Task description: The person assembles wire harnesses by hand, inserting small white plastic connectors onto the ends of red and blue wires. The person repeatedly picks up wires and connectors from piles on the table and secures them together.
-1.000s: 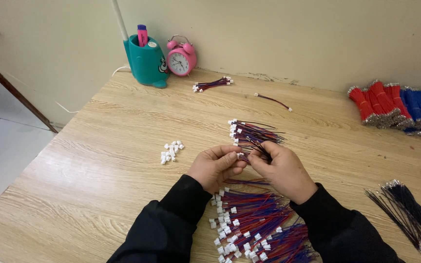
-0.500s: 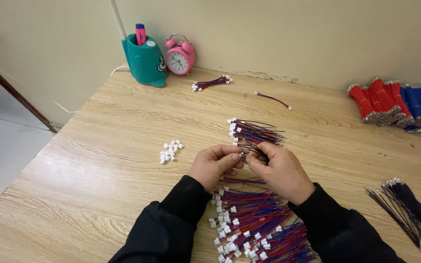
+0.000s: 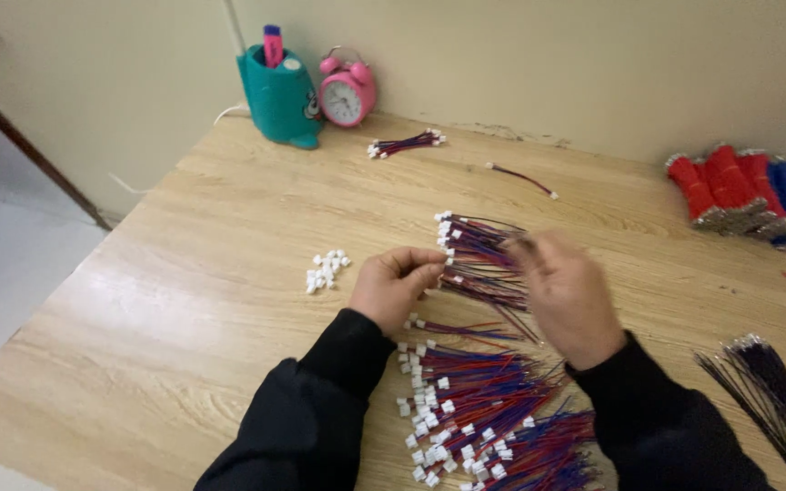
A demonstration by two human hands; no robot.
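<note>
On the wooden desk, at the far left against the wall, stand a teal pen holder and a pink alarm clock. Nearer, a small heap of loose white connectors lies just left of the left hand, whose fingers are curled shut on the connector end of one red-and-blue wire lead. That lead runs rightward into the fanned bundle of leads lying between the two hands. The right hand is blurred — its fingers seem to hover over the bundle's far end, but whether they pinch anything I cannot tell. Below the hands sprawls a large pile of connector-tipped leads, apparently the finished share; the loose connectors suggest more remains. Two small wire sets lie near the wall. Far right: red and blue wire bundles and black wires.
</note>
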